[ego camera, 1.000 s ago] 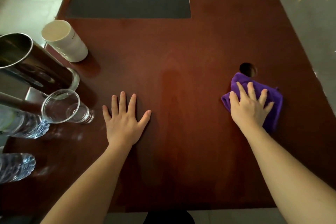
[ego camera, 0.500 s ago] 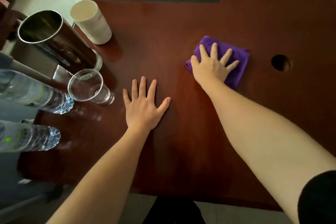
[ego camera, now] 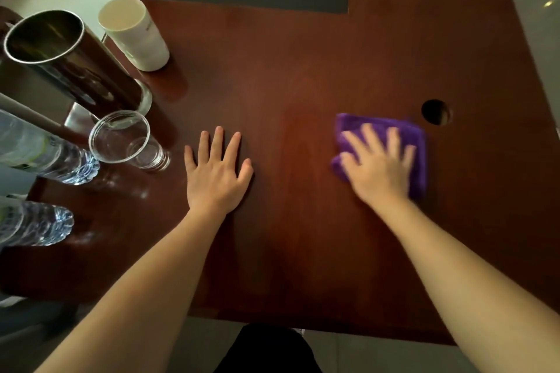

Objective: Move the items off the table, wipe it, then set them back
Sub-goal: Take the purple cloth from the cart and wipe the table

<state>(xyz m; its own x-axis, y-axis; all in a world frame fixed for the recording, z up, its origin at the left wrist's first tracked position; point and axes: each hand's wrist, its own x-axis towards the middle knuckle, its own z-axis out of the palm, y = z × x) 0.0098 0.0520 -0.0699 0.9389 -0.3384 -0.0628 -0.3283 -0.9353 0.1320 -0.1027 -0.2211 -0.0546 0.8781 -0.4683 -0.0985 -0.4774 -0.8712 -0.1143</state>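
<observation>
Honestly nothing readable here. The white cup (ego camera: 136, 35) has a small dark mark on its side, too tiny to make out, and the water bottle (ego camera: 45, 154) label shows some green but no legible letters.

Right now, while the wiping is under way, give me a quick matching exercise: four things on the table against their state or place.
Things:
1. purple cloth
2. left hand
3. clear glass
4. white cup

States:
A. flat on bare wood
B. far, by the table's left edge
C. under the right hand
D. empty, between the left hand and a water bottle

Pairs: 1-C, 2-A, 3-D, 4-B
</observation>
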